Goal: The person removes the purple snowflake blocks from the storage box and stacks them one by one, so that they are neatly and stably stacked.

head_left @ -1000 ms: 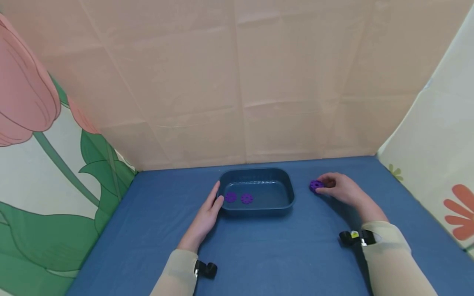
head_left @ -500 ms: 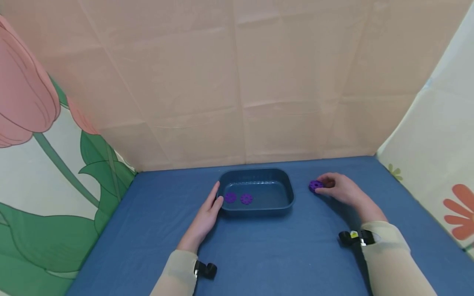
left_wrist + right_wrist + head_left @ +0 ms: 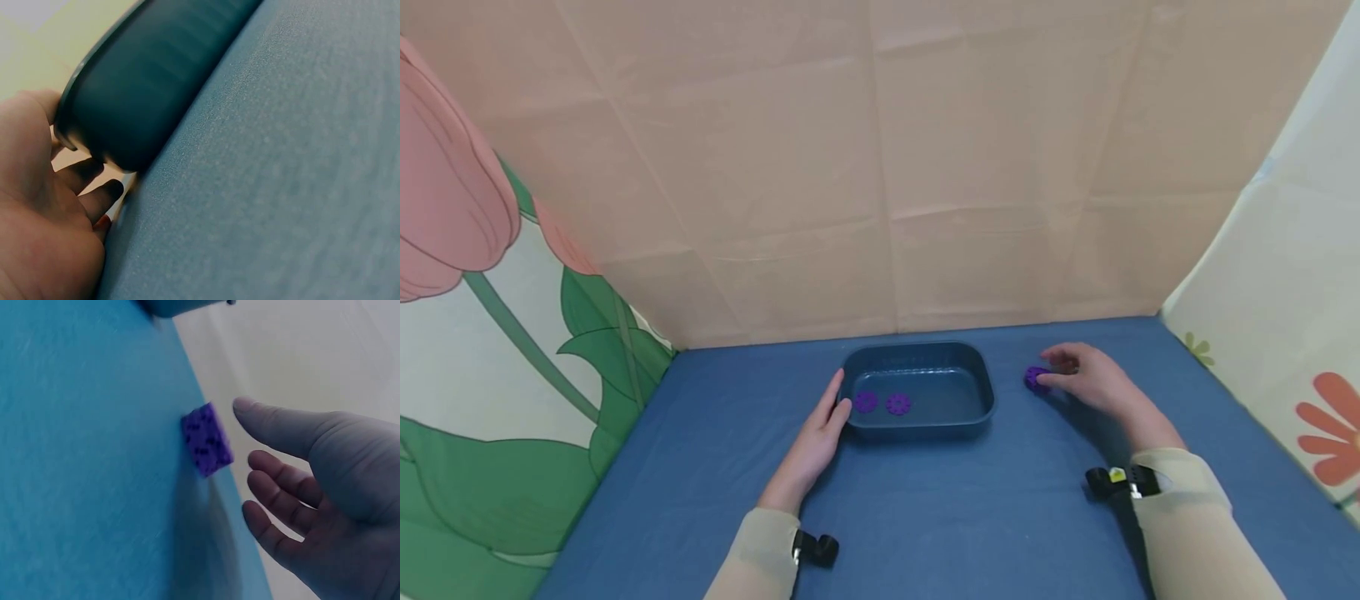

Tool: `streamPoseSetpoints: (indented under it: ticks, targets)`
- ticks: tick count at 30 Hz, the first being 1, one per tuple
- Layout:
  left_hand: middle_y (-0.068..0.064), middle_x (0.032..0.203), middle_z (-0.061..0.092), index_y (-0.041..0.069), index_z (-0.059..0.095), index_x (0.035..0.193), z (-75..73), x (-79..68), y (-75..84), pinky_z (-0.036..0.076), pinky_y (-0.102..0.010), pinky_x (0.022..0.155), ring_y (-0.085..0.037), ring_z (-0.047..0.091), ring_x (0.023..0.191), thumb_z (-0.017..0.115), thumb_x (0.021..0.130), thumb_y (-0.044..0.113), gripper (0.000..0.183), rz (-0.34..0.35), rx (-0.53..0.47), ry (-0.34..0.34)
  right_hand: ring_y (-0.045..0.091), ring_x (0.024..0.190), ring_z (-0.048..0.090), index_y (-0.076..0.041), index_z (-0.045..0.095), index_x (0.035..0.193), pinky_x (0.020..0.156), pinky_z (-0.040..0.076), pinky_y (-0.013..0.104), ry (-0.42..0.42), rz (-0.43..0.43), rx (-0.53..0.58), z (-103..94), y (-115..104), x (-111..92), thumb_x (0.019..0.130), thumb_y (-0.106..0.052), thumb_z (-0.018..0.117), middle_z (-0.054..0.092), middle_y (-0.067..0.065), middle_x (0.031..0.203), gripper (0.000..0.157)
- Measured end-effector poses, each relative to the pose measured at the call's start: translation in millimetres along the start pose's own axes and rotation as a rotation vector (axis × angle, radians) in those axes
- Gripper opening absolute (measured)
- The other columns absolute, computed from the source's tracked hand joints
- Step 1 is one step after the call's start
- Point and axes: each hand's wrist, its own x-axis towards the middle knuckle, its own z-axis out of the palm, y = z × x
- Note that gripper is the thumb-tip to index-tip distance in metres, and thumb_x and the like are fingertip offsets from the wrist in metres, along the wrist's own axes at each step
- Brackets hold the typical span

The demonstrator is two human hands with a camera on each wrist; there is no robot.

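Note:
In the head view, the left hand [image 3: 816, 446] holds the left end of a dark blue rectangular tray [image 3: 925, 431], thumb at the rim and fingers along the outer side. Two purple flower-shaped discs [image 3: 898, 405] lie inside it, near the left end. Right of the tray, a thicker purple piece of the same round notched shape [image 3: 1033, 379] stands on the table. Rows of dark notches mark its side in the right wrist view, like stacked discs. There, the right hand [image 3: 306, 487] has thumb and fingers spread apart, with a gap between them and the piece.
A blue cloth [image 3: 925, 508] covers the table. A beige sheet [image 3: 880, 183] hangs close behind the tray. Printed flower panels stand at left and right. Both wrists carry small black cameras [image 3: 816, 548].
The right hand has let go of the purple piece, its fingers lifting and drawing slightly back. The left hand and the tray keep their places.

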Motion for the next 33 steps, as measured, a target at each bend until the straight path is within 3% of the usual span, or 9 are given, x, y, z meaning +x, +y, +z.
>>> streamPoseSetpoints:
  ticks: [6, 11, 22, 33]
  targets:
    - [0.019, 0.159, 0.01, 0.049, 0.013, 0.152, 1.4, 1.8, -2.8, 0.012, -0.048, 0.117, -0.011, 0.007, 0.146, 0.039, 0.099, 0.058, 0.06, 0.011, -0.004, 0.008, 0.034, 0.11, 0.055, -0.008, 0.061, 0.127, 0.092, 0.044, 0.055, 0.085, -0.06, 0.027, -1.0, -23.7, 1.2, 0.086, -0.044, 0.073, 0.06, 0.017, 0.122, 0.056]
    - [0.019, 0.159, 0.01, 0.047, 0.013, 0.152, 2.4, 2.0, -4.2, 0.011, -0.048, 0.117, -0.011, 0.007, 0.146, 0.039, 0.099, 0.058, 0.061, 0.007, -0.003, 0.001, 0.03, 0.11, 0.056, -0.01, 0.062, 0.127, 0.094, 0.045, 0.051, 0.096, -0.141, 0.07, 4.4, -55.3, 1.4, 0.086, -0.038, 0.075, 0.06, 0.014, 0.122, 0.051]
    - [0.019, 0.159, 0.009, 0.045, 0.012, 0.154, 1.7, 2.5, -1.2, 0.011, -0.047, 0.117, -0.01, 0.007, 0.145, 0.039, 0.099, 0.058, 0.063, 0.008, -0.005, -0.009, 0.023, 0.108, 0.054, -0.015, 0.061, 0.129, 0.096, 0.045, 0.046, -0.017, -0.265, 0.096, 23.0, -116.1, 5.3, 0.084, -0.034, 0.078, 0.059, 0.004, 0.123, 0.052]
    - [0.02, 0.158, 0.01, 0.043, 0.013, 0.155, 0.8, 1.2, -0.9, 0.011, -0.047, 0.117, -0.01, 0.007, 0.146, 0.039, 0.099, 0.057, 0.063, 0.005, -0.016, -0.002, 0.021, 0.102, 0.058, -0.027, 0.064, 0.124, 0.088, 0.05, 0.038, -0.13, -0.335, 0.031, 53.1, -144.8, 14.7, 0.083, -0.034, 0.079, 0.057, -0.006, 0.109, 0.044]
